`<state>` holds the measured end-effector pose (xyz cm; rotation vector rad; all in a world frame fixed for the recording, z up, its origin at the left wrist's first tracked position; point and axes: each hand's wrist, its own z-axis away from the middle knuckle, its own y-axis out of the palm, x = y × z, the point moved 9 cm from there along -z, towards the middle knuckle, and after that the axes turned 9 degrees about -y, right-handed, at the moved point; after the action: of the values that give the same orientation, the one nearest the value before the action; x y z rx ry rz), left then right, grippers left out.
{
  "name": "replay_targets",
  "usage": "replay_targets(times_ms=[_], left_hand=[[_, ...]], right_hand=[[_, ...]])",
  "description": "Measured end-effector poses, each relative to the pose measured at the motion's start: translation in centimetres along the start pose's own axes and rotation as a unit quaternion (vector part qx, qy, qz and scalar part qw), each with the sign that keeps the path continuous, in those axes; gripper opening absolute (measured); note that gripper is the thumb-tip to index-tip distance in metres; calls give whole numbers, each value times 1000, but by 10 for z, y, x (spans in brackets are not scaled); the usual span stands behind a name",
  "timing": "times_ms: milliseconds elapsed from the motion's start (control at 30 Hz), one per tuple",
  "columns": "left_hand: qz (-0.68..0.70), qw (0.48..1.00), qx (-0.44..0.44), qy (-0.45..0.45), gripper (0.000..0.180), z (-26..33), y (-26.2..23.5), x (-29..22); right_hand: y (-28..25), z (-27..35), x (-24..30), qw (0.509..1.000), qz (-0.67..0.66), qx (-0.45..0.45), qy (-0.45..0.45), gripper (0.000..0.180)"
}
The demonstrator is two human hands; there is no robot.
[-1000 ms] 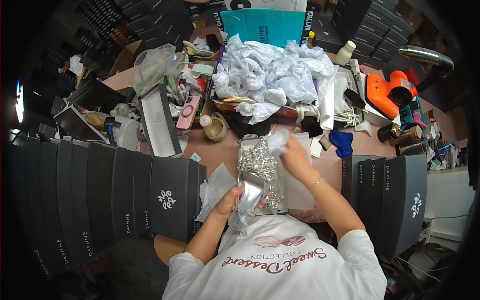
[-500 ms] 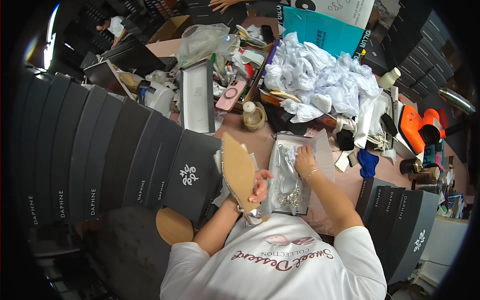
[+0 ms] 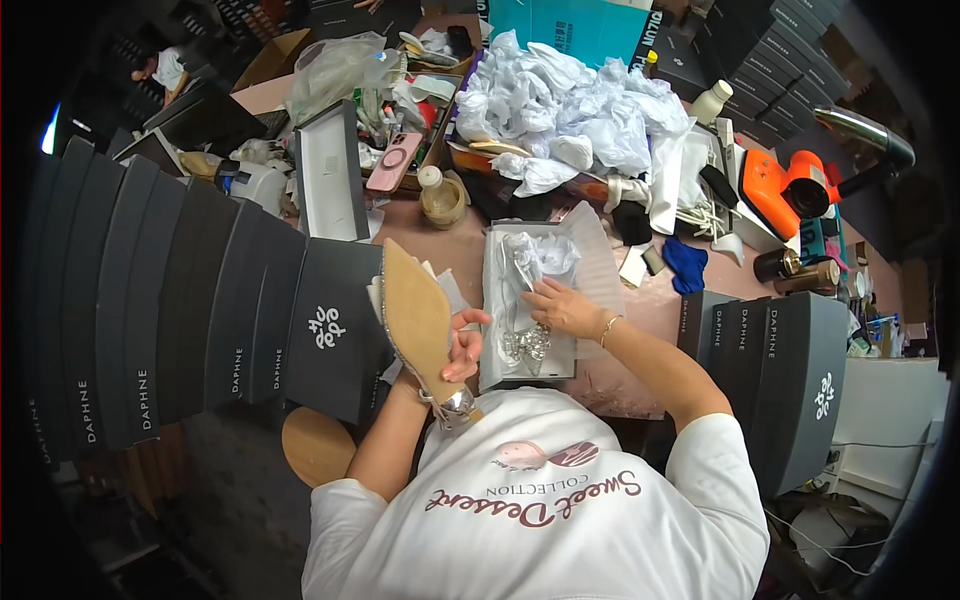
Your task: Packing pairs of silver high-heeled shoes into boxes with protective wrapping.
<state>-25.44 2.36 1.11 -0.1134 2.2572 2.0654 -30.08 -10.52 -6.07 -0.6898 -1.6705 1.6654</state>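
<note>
Even, bright overhead light falls on a cluttered table [image 3: 470, 250], washing the heap of white tissue paper [image 3: 570, 110] nearly to glare. Shadows are soft and short; the floor at lower left sinks into gloom. A small blue-white flare burns at the far left rim. The fisheye lens bends the row of dark boxes [image 3: 150, 300] into a curve, and black vignetting closes off all four corners. The centre is sharp; detail softens toward the edges.
</note>
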Motion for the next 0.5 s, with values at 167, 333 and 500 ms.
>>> replay_targets(times_ms=[167, 333, 500], left_hand=[[-32, 995, -66, 63, 61, 16, 0, -17], [-69, 979, -166, 96, 69, 6, 18, -29], [-110, 990, -42, -81, 67, -32, 10, -4]], right_hand=[[-82, 4, -10, 944, -282, -158, 64, 34], [-142, 31, -36, 659, -649, -320, 206, 50], [-100, 45, -23, 463, -789, -365, 173, 61]])
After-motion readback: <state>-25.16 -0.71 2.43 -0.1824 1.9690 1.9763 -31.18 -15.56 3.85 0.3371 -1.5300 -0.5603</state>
